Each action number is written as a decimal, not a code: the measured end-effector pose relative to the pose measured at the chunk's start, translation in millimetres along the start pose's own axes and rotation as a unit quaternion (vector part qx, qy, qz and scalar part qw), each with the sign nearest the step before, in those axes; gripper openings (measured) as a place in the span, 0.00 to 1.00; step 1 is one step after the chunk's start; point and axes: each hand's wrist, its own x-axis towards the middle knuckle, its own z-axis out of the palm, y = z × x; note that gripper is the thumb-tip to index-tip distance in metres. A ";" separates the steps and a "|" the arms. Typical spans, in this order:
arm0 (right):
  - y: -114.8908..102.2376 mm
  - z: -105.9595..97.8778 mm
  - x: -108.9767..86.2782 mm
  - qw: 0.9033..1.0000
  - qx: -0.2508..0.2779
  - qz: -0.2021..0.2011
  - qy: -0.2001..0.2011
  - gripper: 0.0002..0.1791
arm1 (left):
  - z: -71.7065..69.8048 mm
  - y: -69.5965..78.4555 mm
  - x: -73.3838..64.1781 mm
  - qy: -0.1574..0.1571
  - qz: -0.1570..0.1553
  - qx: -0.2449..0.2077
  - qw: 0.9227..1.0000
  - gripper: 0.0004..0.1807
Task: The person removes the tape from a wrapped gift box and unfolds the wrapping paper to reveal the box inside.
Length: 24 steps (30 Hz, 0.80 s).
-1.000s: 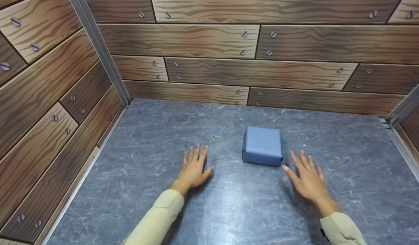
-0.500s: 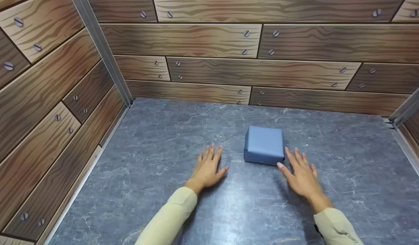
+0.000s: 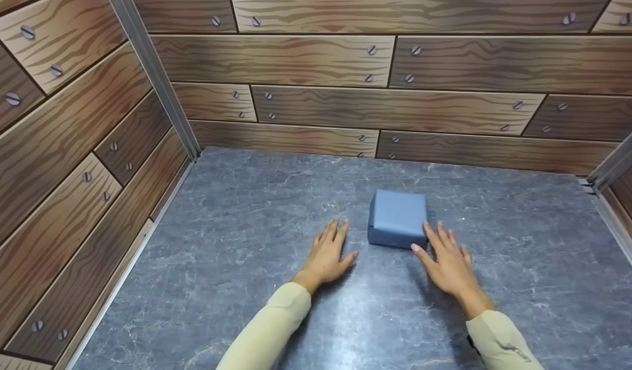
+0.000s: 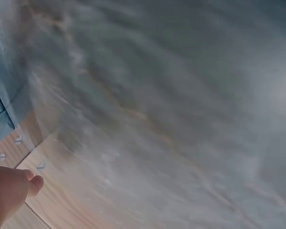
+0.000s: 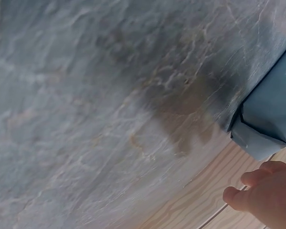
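Observation:
A blue wrapped box (image 3: pixel 398 211) lies on the grey marbled tabletop (image 3: pixel 234 216), right of the middle in the head view. My right hand (image 3: pixel 447 264) is at its near right corner, fingers straight and spread; whether the fingertips touch it I cannot tell. Folded wrapping shows on the box (image 5: pixel 271 109) in the right wrist view, with the right hand (image 5: pixel 267 191) below it. To the left, apart from the box, my left hand (image 3: pixel 326 257) holds nothing and has its fingers extended. The left wrist view shows part of that hand (image 4: pixel 12 191) at its lower left.
A wood-plank-patterned wall (image 3: pixel 316 61) with printed screws stands behind the tabletop. Another such wall (image 3: pixel 64 154) rises on the left. A metal post (image 3: pixel 159 77) joins them, and a second post (image 3: pixel 619 154) stands at the right.
Both hands have come closer to the box: the left hand moved right, the right hand moved left to the box's corner. The box has stayed in place on the tabletop.

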 end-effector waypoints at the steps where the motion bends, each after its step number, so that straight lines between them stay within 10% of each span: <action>1: -0.5 -0.1 0.1 1.000 0.000 0.001 0.000 0.41 | 0.8 1.6 1.5 0.000 0.000 -0.001 1.000 0.41; 24: -10.1 8.4 5.7 1.000 0.002 0.022 -0.017 0.43 | 15.5 47.6 24.7 -0.028 -0.024 -0.088 0.995 0.42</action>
